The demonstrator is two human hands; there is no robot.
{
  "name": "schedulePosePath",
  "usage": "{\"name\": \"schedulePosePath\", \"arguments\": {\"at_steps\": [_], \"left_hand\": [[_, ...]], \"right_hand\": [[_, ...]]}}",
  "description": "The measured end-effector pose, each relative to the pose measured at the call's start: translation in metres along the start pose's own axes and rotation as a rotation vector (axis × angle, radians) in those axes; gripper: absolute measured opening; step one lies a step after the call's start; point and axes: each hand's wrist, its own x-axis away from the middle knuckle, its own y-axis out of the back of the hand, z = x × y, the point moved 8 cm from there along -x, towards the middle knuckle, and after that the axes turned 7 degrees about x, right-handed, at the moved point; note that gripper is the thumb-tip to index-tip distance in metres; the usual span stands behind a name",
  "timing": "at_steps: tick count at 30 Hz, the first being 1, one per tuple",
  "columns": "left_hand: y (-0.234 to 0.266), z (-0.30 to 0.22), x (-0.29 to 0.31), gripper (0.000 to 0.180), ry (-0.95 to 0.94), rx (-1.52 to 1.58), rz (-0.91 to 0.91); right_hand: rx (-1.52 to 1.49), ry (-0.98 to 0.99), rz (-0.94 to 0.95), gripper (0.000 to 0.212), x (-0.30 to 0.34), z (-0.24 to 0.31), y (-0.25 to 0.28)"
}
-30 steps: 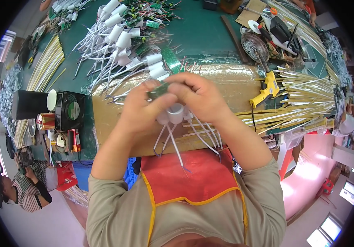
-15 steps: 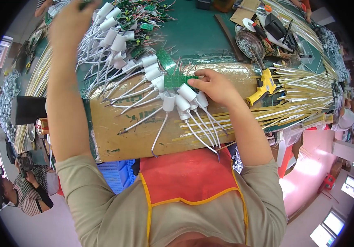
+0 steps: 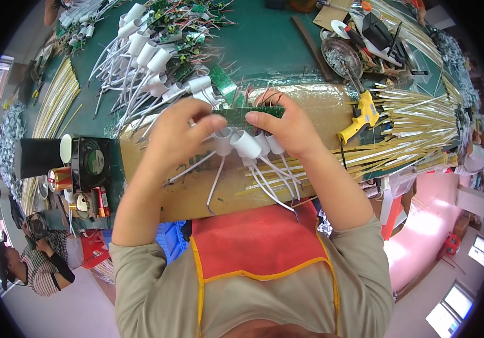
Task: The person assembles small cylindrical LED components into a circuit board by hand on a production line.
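A long green circuit board [image 3: 236,116] with thin red and dark wires along its far edge is held level over the cardboard. My right hand [image 3: 291,127] pinches its right end between thumb and fingers. At its left end my left hand [image 3: 183,132] is closed, thumb and fingers together on the board. Just below the board, several white cylindrical sleeves [image 3: 246,145] with white cables point toward me. Another green board [image 3: 223,83] lies beyond my hands, beside a large heap of white sleeves [image 3: 146,55] with cables and small circuit boards.
A yellow glue gun [image 3: 366,111] lies right of my hand, near bundles of yellow-white strips [image 3: 416,121]. Behind it sit a metal pan [image 3: 340,58] and tools. A dark bar [image 3: 313,49] crosses the green table. At left stand a black fan [image 3: 91,162] and a can [image 3: 59,178].
My left hand has come back from the far-left heap to the left end of the circuit board. My right hand keeps hold of the board, and several sleeves in the heap have shifted.
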Motion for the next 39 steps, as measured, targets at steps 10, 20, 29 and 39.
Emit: {"name": "schedulePosePath", "arguments": {"at_steps": [10,20,29,39], "left_hand": [[-0.047,0.011,0.026,0.034,-0.143,0.551,0.200],[-0.058,0.023,0.030,0.031,0.293,0.761,0.189],[-0.068,0.010,0.032,0.026,0.205,1.131,0.271],[-0.059,0.030,0.033,0.024,0.328,1.070,0.004]], "right_hand": [[0.012,-0.176,0.265,0.029,0.007,-0.003,-0.020],[0.197,0.050,0.189,0.025,0.009,0.014,-0.020],[-0.085,-0.160,0.297,0.026,0.009,-0.002,-0.029],[0.116,-0.008,0.227,0.023,0.013,0.012,-0.015]]}}
